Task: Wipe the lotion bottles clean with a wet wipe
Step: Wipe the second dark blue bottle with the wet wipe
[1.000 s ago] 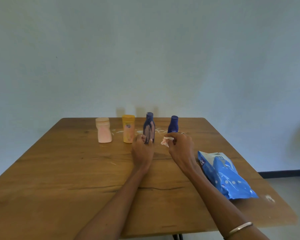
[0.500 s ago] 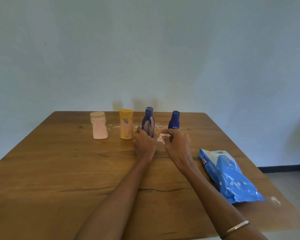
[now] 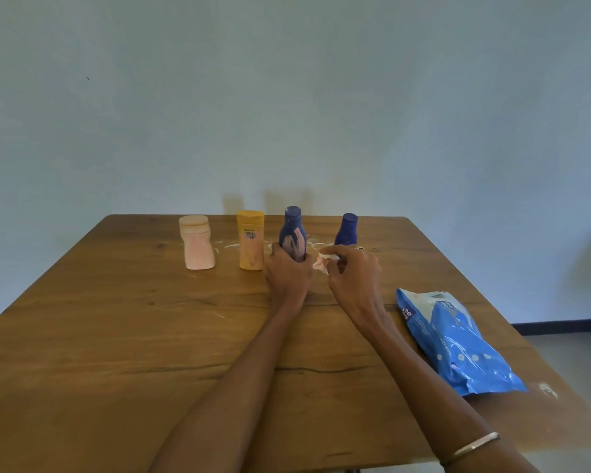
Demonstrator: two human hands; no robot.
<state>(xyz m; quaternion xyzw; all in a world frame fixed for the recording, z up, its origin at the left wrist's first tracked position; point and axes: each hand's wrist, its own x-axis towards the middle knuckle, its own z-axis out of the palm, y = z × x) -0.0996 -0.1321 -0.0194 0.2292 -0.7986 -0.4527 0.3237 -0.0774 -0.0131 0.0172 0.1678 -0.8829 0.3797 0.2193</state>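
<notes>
We grip the smeared dark blue bottle low on its body with our left hand on the counter, while just right of that bottle our right hand pinches a crumpled wet wipe in its fingers, the second blue bottle behind.

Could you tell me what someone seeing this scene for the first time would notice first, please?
At the middle of the wooden table, the left hand grips a lotion-smeared dark blue bottle while the right hand pinches a crumpled wet wipe just beside it. Three more bottles stand in the same row: pink, yellow and another blue one. A bright blue wipes pack lies at the right edge.
</notes>
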